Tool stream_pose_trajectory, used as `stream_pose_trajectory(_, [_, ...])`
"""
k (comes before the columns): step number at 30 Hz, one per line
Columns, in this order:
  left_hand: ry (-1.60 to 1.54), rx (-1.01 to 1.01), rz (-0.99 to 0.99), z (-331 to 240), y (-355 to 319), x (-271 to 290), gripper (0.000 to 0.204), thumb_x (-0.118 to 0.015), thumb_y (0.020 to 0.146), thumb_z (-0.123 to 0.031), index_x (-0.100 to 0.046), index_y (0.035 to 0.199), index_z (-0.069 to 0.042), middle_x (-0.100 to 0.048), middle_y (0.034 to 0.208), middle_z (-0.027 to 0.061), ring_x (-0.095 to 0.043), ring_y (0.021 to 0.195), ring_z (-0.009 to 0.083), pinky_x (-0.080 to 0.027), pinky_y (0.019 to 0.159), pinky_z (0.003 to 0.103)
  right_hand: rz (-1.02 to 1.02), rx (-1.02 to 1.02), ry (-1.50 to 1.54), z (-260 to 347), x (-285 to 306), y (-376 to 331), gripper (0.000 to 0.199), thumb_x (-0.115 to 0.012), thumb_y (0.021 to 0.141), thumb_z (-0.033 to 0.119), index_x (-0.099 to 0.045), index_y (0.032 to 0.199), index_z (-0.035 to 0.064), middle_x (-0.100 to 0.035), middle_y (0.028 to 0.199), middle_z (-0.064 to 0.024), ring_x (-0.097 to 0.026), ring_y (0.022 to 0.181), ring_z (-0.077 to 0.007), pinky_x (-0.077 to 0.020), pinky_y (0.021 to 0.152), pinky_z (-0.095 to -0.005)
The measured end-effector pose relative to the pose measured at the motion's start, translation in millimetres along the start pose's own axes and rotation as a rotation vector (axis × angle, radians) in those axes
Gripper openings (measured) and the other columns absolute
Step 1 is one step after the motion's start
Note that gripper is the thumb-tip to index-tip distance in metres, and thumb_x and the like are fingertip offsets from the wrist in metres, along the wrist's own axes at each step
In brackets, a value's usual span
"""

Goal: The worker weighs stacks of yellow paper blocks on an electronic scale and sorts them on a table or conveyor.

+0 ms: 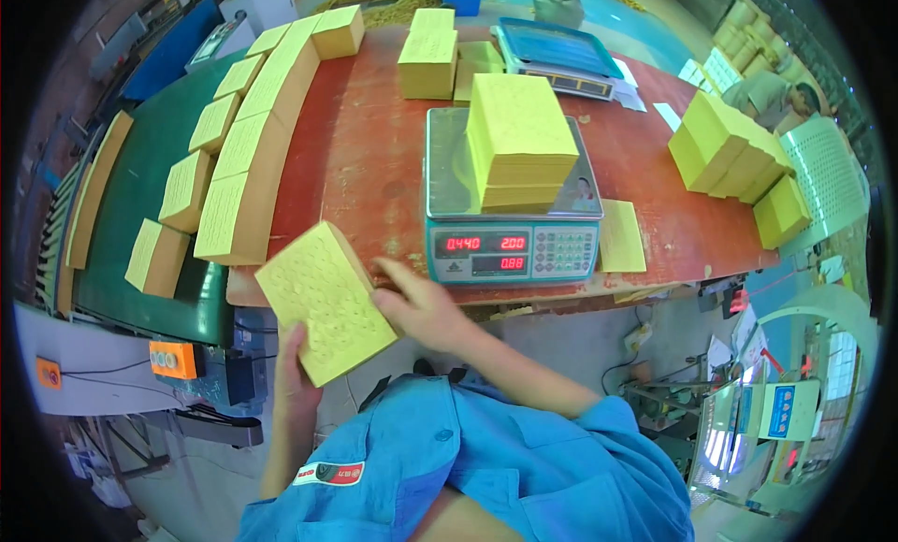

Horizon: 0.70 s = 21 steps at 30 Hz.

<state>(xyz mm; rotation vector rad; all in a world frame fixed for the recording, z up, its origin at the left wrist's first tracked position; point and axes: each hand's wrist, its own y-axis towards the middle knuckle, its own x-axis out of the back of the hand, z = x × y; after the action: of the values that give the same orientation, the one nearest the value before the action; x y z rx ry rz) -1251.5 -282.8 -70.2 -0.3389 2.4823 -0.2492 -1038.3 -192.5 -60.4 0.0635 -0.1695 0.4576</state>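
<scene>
Between my hands, a thick stack of yellow paper (323,303) is tilted over the near edge of the red table (360,182). My left hand (296,378) grips its lower left side, thumb on the near face and the other fingers hidden behind. At its right side is my right hand (418,308), with the thumb against the stack and the forefinger reaching along the side. Right of my hands stands a teal digital scale (513,280) with lit red digits. A taller stack of yellow sheets (519,130) rests on its metal pan.
Rows of yellow stacks (238,205) line the table's left edge and the green conveyor belt (208,289). More stacks (725,149) stand at the right, near another person (772,98). A second scale with a blue tray (557,48) sits behind. One loose yellow sheet (622,235) lies beside the teal scale.
</scene>
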Motion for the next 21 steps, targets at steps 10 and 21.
stream_pose_trajectory(10, [-0.044,0.099,0.538,-70.8,121.4,-262.4,0.052,-0.063,0.090,-0.036,-0.052,0.132,-0.008,-0.062,0.123,0.0113,-0.061,0.111,0.0216,-0.050,0.092,0.040,-0.164,-0.053,0.407,99.0,241.7,45.3,0.048,-0.055,0.094,0.048,-0.062,0.114,0.0050,-0.062,0.092,-0.0045,-0.061,0.076,-0.0127,-0.0503,0.064,-0.0272])
stream_pose_trajectory(21, [0.507,0.206,0.439,-43.4,197.1,-326.5,0.078,-0.065,0.080,-0.060,-0.046,0.140,-0.013,-0.053,0.132,0.0107,-0.052,0.119,0.0267,-0.042,0.096,0.052,-0.182,-0.192,0.349,43.1,313.6,93.6,0.041,-0.052,0.097,0.048,-0.068,0.096,0.0095,-0.067,0.082,-0.0001,-0.061,0.069,-0.0109,-0.0498,0.064,-0.0287])
